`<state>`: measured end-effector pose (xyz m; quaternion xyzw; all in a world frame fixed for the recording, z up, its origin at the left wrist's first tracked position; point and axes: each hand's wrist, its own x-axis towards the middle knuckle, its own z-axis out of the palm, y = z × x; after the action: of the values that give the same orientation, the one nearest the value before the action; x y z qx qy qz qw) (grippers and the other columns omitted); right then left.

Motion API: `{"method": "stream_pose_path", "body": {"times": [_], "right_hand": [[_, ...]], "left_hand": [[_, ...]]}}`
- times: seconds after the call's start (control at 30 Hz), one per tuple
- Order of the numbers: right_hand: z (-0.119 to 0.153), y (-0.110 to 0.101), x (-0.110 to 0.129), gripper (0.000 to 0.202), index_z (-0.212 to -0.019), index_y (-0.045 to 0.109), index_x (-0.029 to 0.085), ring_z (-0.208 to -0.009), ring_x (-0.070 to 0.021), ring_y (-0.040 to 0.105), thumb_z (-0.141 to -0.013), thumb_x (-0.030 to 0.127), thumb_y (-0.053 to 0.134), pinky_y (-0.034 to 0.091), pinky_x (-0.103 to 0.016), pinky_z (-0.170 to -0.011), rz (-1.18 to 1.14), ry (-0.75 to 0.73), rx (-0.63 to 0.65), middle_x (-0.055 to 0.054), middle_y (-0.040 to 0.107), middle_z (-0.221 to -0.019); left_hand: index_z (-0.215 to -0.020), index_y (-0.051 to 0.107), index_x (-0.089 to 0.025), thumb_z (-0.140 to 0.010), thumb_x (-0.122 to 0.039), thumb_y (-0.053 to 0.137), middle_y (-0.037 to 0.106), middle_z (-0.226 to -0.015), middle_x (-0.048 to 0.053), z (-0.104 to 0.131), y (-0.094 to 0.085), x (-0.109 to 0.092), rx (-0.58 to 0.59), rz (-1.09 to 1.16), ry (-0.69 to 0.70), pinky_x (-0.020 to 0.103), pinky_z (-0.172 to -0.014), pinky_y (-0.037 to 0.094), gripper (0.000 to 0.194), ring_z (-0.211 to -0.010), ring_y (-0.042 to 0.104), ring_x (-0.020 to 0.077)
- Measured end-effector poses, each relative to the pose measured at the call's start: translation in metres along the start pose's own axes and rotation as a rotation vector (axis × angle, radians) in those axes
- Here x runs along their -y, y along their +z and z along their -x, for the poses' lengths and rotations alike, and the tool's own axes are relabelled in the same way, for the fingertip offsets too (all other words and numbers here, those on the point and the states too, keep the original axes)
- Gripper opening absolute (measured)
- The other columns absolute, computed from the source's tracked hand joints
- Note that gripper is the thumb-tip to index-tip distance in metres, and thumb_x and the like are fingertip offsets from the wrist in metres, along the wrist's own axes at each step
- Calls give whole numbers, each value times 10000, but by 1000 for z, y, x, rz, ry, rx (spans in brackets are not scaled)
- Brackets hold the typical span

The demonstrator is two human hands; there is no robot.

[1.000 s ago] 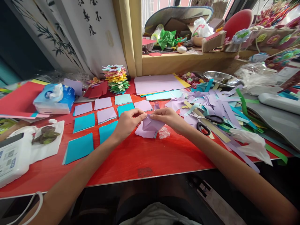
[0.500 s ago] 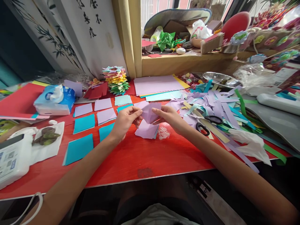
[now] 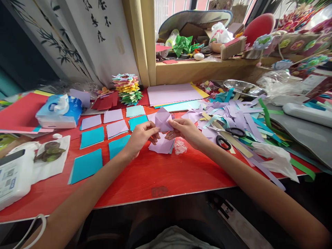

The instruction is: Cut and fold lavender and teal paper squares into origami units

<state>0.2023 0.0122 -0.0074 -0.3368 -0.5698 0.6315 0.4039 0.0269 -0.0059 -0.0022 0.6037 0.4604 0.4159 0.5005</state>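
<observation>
Red tabletop (image 3: 166, 176), cluttered from end to end, and folded lilac paper (image 3: 163, 119) up at centre stage!

Look at the shape of it: pale, matte, one crisp point standing at the top, creases running across the face and meeting near the middle, the lower edge partly hidden by fingers. It was off the surface, held just above a stack of lilac squares (image 3: 161, 146). Left hand (image 3: 144, 135) had its side pinched between thumb and fingers; right hand (image 3: 186, 130) gripped the opposite side, thumb pressed on the front face. Out to the right, black-handled scissors (image 3: 223, 142) lay beside a tangle of cut paper strips (image 3: 241, 116), while teal squares (image 3: 86, 166) sat in piles to the left, and a tiered multicoloured paper stack (image 3: 127, 90) rose behind.
</observation>
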Motion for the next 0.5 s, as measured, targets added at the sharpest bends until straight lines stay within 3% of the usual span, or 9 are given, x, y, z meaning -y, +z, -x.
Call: {"method": "stream_pose_path", "body": {"times": [0.37,0.5], "right_hand": [[1,4,2,245,-704,598,113,-533,-131,643,-717,345,676,551,-248,-545,147,65,10,-51,660,-588],[1,2,1,205,-703,595,110,-546,-134,646,-751,304,642,553,-257,-556,147,78,62,-63,665,-641]], "left_hand": [[-768,601,-141,-708,-376,629,571,-641,6,-3,1,6,14,-91,-8,234,-527,455,243,-596,538,118],[-751,591,-147,-704,-379,632,577,-714,9,-4,0,5,-68,-44,52,228,-534,464,240,-635,532,114]]}}
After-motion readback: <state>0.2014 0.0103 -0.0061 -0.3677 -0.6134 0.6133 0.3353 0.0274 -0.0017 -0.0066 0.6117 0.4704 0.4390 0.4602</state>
